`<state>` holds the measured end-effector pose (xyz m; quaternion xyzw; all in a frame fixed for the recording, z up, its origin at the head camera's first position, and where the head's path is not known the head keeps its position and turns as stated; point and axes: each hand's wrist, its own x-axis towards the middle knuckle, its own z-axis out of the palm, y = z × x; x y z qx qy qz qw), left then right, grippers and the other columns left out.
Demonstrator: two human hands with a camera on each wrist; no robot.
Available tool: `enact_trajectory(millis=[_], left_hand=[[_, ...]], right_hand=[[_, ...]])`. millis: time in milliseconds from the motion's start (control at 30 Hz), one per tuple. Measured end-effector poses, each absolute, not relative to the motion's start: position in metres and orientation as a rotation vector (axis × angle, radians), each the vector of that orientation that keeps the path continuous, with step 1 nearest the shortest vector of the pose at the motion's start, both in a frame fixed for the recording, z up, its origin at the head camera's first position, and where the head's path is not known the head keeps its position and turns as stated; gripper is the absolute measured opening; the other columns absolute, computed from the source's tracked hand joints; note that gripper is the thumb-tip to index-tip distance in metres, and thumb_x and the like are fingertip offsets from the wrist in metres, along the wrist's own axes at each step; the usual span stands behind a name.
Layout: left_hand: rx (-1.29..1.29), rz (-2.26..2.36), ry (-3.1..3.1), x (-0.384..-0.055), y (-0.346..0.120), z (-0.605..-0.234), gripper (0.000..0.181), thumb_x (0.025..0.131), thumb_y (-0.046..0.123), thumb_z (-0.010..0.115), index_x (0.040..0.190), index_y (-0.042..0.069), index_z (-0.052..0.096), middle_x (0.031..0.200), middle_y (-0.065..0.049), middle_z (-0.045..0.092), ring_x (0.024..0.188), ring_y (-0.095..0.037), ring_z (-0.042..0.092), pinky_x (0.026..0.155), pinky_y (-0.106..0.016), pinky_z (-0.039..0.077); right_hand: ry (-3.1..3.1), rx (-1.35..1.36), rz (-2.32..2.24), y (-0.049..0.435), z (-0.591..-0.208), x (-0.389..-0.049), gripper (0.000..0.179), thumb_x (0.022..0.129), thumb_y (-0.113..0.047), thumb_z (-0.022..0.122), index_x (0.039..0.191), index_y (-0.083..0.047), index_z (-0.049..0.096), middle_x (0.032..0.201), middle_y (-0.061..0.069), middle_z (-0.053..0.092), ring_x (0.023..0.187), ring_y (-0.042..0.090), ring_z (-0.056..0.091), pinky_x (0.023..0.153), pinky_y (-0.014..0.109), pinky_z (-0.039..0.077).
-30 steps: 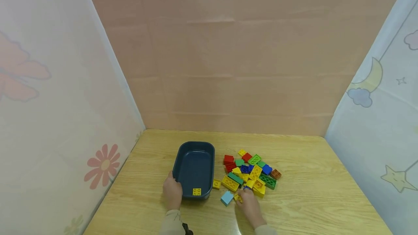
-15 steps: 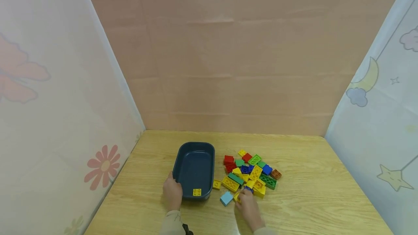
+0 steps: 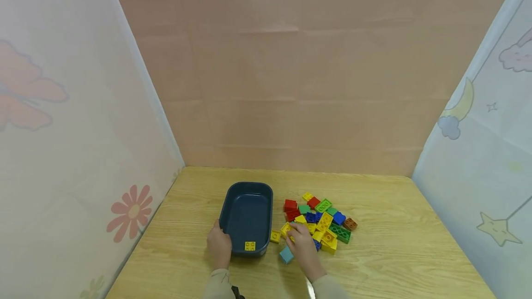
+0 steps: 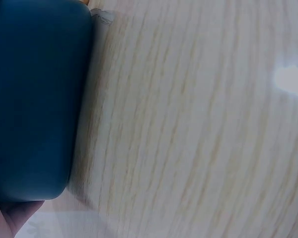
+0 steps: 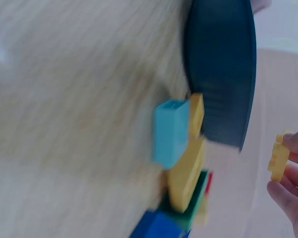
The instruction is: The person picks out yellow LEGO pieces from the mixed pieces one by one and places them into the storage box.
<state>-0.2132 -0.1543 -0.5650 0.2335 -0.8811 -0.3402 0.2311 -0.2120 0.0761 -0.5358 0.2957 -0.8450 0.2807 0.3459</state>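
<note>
A dark blue plastic tray (image 3: 248, 213) stands on the table, a small yellow toy brick (image 3: 250, 246) lying near its front end inside. My left hand (image 3: 219, 245) grips the tray's front left edge; in the left wrist view only a little of that hand shows below the tray's wall (image 4: 35, 99). My right hand (image 3: 304, 249) is raised over the brick pile's left side. Between its thumb and fingers it pinches a yellow toy brick (image 5: 279, 158), its studs visible in the right wrist view. Below that hand sits a light blue brick (image 3: 286, 255).
Right of the tray lies a loose pile of bricks, with green (image 3: 341, 233), red (image 3: 290, 205), blue (image 3: 339, 218) and brown (image 3: 350, 224) ones. A flat yellow brick (image 3: 275, 236) lies close beside the tray. Cloth walls enclose the wooden table (image 3: 386, 243).
My right hand has lifted a yellow brick from the pile's front edge and moved it up and left. My left hand and the tray stay in place.
</note>
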Motion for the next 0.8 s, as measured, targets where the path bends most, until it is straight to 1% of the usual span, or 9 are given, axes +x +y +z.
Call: enact_trajectory(millis=[67,133,333,467,633,800], left_hand=[[0.648,-0.947,-2.423,-0.214,-0.155,-0.565,0.043,0.072,-0.014,0.055,0.114,-0.013,0.051,0.094,-0.028,0.06,0.084,-0.039,0.059,0.068,-0.047,0.049],[0.658,-0.951,-2.429,-0.214,-0.155,-0.566,0.043,0.072,-0.014,0.055,0.115,-0.013,0.051,0.095,-0.028,0.06,0.085,-0.039,0.059,0.069,-0.047,0.049],[0.621,-0.933,-2.416,-0.213,-0.155,-0.566,0.042,0.071,-0.013,0.055,0.114,-0.013,0.052,0.092,-0.027,0.061,0.083,-0.039,0.06,0.068,-0.047,0.049],[0.589,-0.922,-2.409,-0.211,-0.155,-0.566,0.041,0.071,-0.012,0.055,0.112,-0.015,0.052,0.091,-0.027,0.061,0.082,-0.039,0.059,0.068,-0.047,0.049],[0.587,-0.915,-2.412,-0.211,-0.155,-0.565,0.039,0.072,-0.012,0.055,0.111,-0.014,0.053,0.09,-0.028,0.06,0.082,-0.04,0.059,0.067,-0.048,0.049],[0.584,-0.905,-2.414,-0.211,-0.155,-0.565,0.039,0.072,-0.012,0.055,0.111,-0.014,0.052,0.09,-0.028,0.06,0.082,-0.04,0.059,0.068,-0.048,0.049]], right_hand=[[-2.161,0.86,0.74,0.067,-0.533,-0.214,0.021,0.054,0.008,0.077,0.065,-0.003,0.063,0.089,0.013,0.059,0.081,0.024,0.056,0.063,0.029,0.051],[-2.154,0.952,0.724,0.057,-0.533,-0.214,0.02,0.056,0.007,0.077,0.066,-0.004,0.063,0.09,0.012,0.058,0.081,0.022,0.056,0.062,0.025,0.051],[-2.265,1.144,0.566,0.034,-0.531,-0.21,0.01,0.067,-0.002,0.073,0.071,-0.007,0.065,0.092,0.006,0.057,0.084,0.018,0.055,0.071,0.022,0.049],[-2.346,1.194,0.472,0.024,-0.526,-0.206,0.003,0.073,-0.002,0.068,0.072,-0.005,0.067,0.091,0.006,0.057,0.084,0.016,0.054,0.07,0.017,0.047],[-2.488,1.205,0.429,0.018,-0.52,-0.206,0.005,0.078,-0.004,0.065,0.078,-0.004,0.069,0.094,0.006,0.058,0.087,0.015,0.054,0.068,0.013,0.046],[-2.621,1.235,0.391,0.015,-0.52,-0.21,0.007,0.08,-0.005,0.063,0.079,-0.006,0.07,0.094,0.006,0.062,0.085,0.014,0.056,0.065,0.012,0.046]])
